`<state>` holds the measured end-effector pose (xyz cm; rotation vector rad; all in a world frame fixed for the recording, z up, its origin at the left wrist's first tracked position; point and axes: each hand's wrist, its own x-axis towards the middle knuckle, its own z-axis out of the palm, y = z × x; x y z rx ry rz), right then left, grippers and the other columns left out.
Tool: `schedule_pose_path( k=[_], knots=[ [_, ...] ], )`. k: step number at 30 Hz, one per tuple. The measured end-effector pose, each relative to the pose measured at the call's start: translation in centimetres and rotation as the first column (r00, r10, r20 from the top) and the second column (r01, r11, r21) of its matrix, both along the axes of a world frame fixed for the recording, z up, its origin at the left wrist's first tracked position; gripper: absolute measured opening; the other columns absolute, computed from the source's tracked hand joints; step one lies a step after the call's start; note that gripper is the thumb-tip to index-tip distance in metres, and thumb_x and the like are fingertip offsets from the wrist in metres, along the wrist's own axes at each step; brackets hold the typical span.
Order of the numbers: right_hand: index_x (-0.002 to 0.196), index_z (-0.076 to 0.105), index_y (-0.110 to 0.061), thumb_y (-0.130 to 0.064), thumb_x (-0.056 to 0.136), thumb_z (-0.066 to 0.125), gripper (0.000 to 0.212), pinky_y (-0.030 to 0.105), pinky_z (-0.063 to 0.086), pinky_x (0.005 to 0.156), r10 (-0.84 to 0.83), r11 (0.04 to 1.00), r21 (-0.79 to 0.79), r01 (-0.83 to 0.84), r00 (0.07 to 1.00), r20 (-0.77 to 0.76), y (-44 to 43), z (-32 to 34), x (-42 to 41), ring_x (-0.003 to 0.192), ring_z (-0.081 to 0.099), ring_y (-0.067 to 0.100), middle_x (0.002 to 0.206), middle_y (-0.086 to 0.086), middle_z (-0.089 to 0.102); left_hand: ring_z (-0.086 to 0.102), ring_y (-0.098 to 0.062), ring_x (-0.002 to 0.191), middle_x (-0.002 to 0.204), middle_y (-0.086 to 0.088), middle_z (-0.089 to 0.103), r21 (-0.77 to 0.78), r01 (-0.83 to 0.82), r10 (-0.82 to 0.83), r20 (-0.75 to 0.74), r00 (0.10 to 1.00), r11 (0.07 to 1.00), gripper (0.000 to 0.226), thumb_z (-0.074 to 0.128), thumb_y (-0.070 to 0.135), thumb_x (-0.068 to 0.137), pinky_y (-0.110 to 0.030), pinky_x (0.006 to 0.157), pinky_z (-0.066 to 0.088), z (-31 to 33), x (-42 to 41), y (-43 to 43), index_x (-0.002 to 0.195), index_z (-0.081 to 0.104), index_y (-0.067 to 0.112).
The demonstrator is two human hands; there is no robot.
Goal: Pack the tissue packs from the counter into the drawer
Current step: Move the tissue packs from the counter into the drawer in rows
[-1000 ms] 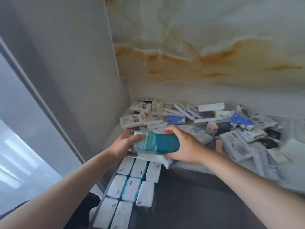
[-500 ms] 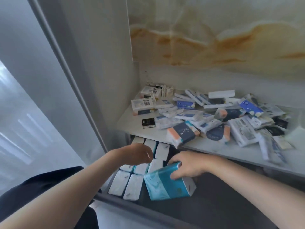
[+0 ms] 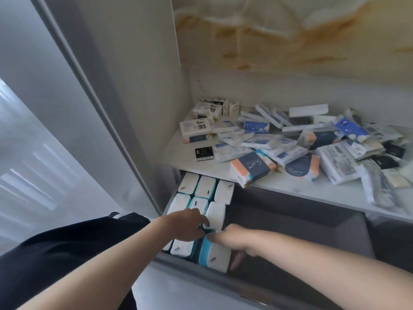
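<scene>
The teal-and-white tissue pack (image 3: 214, 253) that half a second ago lay tilted on the drawer floor under the right hand now stands on end at the near end of the third row, tucked against the white packs already lined up in the drawer (image 3: 312, 222). A second ago it was up at table height, carried between both hands. The right hand (image 3: 234, 239) rests on its top edge, its grip pressing the pack down and leftward with the fingers curled over it and partly hidden behind. Just left of that, the left hand (image 3: 190, 224) has come in over the neighbouring standing packs (image 3: 205, 193), its grip narrow, fingertips (image 3: 204, 224) steadying them; whether it pinches anything I cannot tell. So one more pack looks seated, and the three rows are nearly level. Beyond both hands, up and to the right, the table (image 3: 178, 153) carries a large loose heap of packs (image 3: 301, 142), so most of the job remains.
</scene>
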<state>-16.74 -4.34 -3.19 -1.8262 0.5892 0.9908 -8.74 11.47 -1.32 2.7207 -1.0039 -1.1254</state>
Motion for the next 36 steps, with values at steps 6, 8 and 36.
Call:
schedule_pose_path(
  k=[6, 8, 36],
  knots=[
    [0.131, 0.053, 0.002, -0.008, 0.089, 0.06, 0.043, 0.036, 0.062, 0.073, -0.052, 0.997, 0.05, 0.052, 0.999, 0.003, 0.7, -2.8, 1.0, 0.089, 0.073, 0.024, 0.117, 0.018, 0.066, 0.03, -0.017, 0.13, 0.138, 0.004, 0.034, -0.013, 0.068, -0.067, 0.039, 0.997, 0.998, 0.078, 0.064, 0.066, 0.077, -0.044, 0.106, 0.038, -1.8, -0.3, 0.9, 0.144, 0.034, 0.04],
    [0.12, 0.056, 0.001, -0.005, 0.09, 0.062, 0.032, 0.041, 0.062, 0.078, -0.025, 1.0, -0.016, 0.025, 1.0, 0.0, 0.9, -3.1, 0.9, 0.079, 0.071, 0.021, 0.101, 0.014, 0.068, 0.033, -0.019, 0.127, 0.137, 0.003, 0.034, -0.009, 0.104, -0.102, 0.117, 0.988, 0.995, 0.089, 0.071, 0.065, 0.073, -0.038, 0.102, 0.041, -2.3, -0.5, 0.8, 0.146, 0.031, 0.034],
    [0.112, 0.052, -0.021, -0.027, 0.068, 0.069, 0.047, 0.035, 0.045, 0.079, 0.757, 0.512, -0.837, 0.194, 0.358, 0.546, -11.3, 3.7, 6.6, 0.108, 0.053, 0.028, 0.117, 0.005, 0.049, 0.055, -0.02, 0.105, 0.115, 0.001, 0.058, -0.565, -0.11, 0.335, 0.313, 0.889, 0.817, 0.038, 0.065, 0.024, 0.085, -0.03, 0.084, 0.046, 1.4, 5.7, -9.9, 0.121, 0.055, 0.022]
  ],
)
